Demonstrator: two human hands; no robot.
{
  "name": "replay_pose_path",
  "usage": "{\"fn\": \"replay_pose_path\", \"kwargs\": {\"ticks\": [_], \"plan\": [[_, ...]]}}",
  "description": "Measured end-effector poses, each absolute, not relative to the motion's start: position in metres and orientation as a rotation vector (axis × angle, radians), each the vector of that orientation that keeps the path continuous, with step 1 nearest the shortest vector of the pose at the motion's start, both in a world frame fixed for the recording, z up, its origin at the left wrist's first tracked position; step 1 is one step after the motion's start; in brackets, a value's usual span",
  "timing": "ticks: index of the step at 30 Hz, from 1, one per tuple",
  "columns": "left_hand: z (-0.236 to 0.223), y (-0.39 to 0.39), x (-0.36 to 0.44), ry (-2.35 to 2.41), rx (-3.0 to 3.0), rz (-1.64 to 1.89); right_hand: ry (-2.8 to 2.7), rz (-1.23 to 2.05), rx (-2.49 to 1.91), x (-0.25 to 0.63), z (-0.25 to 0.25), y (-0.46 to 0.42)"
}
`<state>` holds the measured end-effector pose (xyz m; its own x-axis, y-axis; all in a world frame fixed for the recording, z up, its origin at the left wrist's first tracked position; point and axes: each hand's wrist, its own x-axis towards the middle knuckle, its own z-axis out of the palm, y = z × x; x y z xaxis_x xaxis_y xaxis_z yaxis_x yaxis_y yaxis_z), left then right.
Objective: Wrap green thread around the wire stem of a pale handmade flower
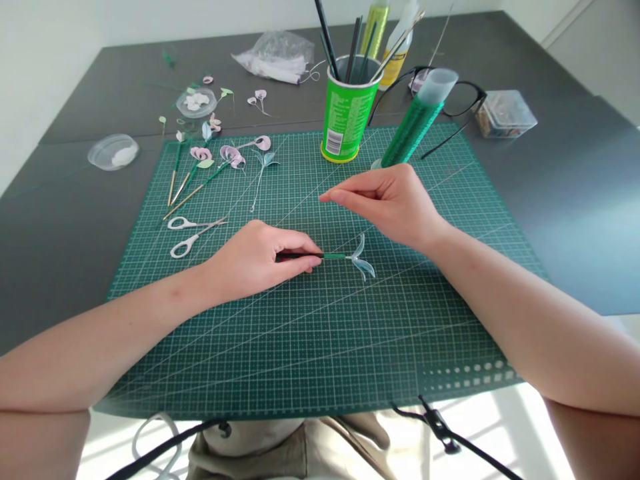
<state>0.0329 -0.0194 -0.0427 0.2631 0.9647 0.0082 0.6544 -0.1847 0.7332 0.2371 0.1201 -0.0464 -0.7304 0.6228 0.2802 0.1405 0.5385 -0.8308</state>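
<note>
My left hand (257, 257) pinches a thin dark stick (300, 255) between thumb and fingers, low over the green cutting mat (320, 347). Green wrapping covers the stick's right end, and a small flower with pale blue translucent petals (365, 266) sticks out beyond it. Up and to the right, my right hand (395, 200) has thumb and fingertips pressed together; anything between them is too fine to make out. Just behind that hand, a tube wound with green thread (414, 130) leans to the right, its base partly hidden.
White-handled scissors (184, 245) lie left of my left hand. Behind them are several lilac flowers on sticks (230, 155) and a loose blue flower (267, 159). A green can of sticks (349, 117), black glasses (465, 100), a clear box (505, 113) and shallow dishes (113, 153) stand farther back.
</note>
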Motion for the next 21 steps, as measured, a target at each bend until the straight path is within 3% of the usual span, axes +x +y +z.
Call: {"fn": "replay_pose_path", "kwargs": {"ticks": [21], "plan": [[-0.0419,-0.0224,0.0338,1.465,1.993,0.824,-2.328,1.211,-0.629,0.2356,-0.0475,0.1235]]}}
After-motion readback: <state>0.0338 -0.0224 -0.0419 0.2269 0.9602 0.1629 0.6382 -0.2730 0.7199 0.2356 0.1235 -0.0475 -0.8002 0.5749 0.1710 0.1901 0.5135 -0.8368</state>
